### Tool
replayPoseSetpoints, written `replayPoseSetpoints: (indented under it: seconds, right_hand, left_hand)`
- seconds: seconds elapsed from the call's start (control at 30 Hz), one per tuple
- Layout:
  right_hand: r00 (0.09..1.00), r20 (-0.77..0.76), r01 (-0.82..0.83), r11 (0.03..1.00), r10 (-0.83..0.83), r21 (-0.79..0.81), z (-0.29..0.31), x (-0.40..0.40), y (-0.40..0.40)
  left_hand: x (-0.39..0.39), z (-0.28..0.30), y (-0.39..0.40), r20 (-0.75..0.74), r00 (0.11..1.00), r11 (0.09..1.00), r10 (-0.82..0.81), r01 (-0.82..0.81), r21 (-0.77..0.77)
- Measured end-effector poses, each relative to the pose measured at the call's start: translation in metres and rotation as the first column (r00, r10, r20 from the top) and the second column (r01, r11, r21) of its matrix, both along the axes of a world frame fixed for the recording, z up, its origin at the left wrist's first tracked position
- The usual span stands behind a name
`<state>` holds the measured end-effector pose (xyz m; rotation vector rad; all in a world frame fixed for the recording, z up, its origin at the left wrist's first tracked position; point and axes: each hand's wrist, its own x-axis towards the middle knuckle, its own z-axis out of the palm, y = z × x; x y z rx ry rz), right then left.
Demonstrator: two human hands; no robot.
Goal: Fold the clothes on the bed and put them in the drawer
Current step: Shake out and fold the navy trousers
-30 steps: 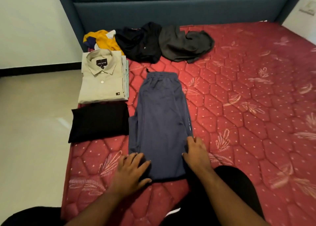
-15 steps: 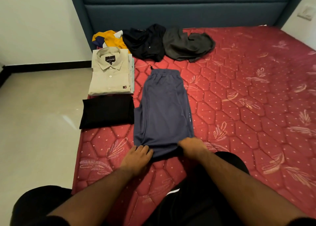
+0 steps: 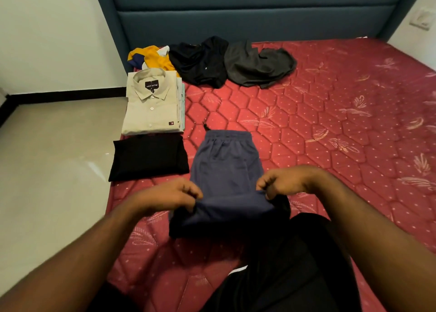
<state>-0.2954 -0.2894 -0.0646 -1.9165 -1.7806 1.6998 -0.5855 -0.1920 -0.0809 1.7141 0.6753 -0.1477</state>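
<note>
Trousers (image 3: pixel 226 170) lie on the bed (image 3: pixel 330 123), waistband far, near end raised between both hands: left hand (image 3: pixel 172 195) and right hand (image 3: pixel 283 182) each apparently pinch a corner.

Blue trousers (image 3: pixel 226 170): thin matt knit cloth, elastic gathered waistband. Mattress (image 3: pixel 330 127): quilted red fabric, slight sheen, hexagon stitching. Beige shirt (image 3: pixel 152 104) at 10 o'clock: crisp woven cloth, plastic buttons. Floor (image 3: pixel 54 160): glossy tile. Headboard (image 3: pixel 247 16): matt padded upholstery.
</note>
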Motion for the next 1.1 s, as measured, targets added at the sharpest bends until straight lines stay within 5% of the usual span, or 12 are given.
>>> replayPoseSetpoints:
  seconds: [0.17,0.27,0.43,0.57,0.63,0.7,0.8,0.93,1.0,1.1]
  right_hand:
    - [0.945,0.176,0.163,0.865,-0.275,0.475,-0.015,0.021,0.056]
    - [0.900,0.233,0.164,0.781,-0.369,0.603,-0.042,0.042,0.104]
    - [0.820,0.253,0.258,0.727,-0.513,0.637,-0.071,0.076,0.164]
    - [0.722,0.267,0.213,0.571,-0.639,0.793,-0.091,0.076,0.179]
    - [0.740,0.221,0.166,0.491,-0.635,0.855,-0.111,0.055,0.171]
    - [0.757,0.248,0.110,0.492,-0.604,0.864,-0.136,0.024,0.153]
    - [0.735,0.469,-0.020,0.676,-0.489,0.737,-0.172,0.010,0.143]
    - [0.808,0.470,-0.007,0.793,-0.355,0.609,-0.169,0.035,0.158]
    - [0.805,0.400,0.098,0.763,-0.438,0.639,-0.159,0.039,0.163]
    - [0.693,0.120,0.441,0.549,-0.711,0.710,-0.149,0.042,0.153]
  left_hand:
    - [0.036,-0.019,0.070,0.134,0.915,0.889,0.381,-0.402,0.220]
    - [0.069,-0.034,0.116,0.145,0.919,0.793,0.366,-0.390,0.468]
    - [0.115,-0.059,0.174,0.229,0.880,0.718,0.416,-0.472,0.512]
    - [0.135,-0.079,0.182,0.321,0.833,0.596,0.450,-0.548,0.586]
    - [0.139,-0.096,0.161,0.313,0.872,0.517,0.376,-0.478,0.710]
    - [0.141,-0.117,0.131,0.144,0.942,0.461,0.303,-0.277,0.843]
    - [0.142,-0.152,0.118,-0.226,0.940,0.571,0.254,0.043,0.820]
    - [0.146,-0.163,0.135,-0.262,0.931,0.611,0.255,0.055,0.789]
    - [0.148,-0.154,0.136,-0.223,0.929,0.615,0.295,-0.006,0.788]
    - [0.141,-0.150,0.135,-0.180,0.904,0.655,0.388,-0.133,0.744]
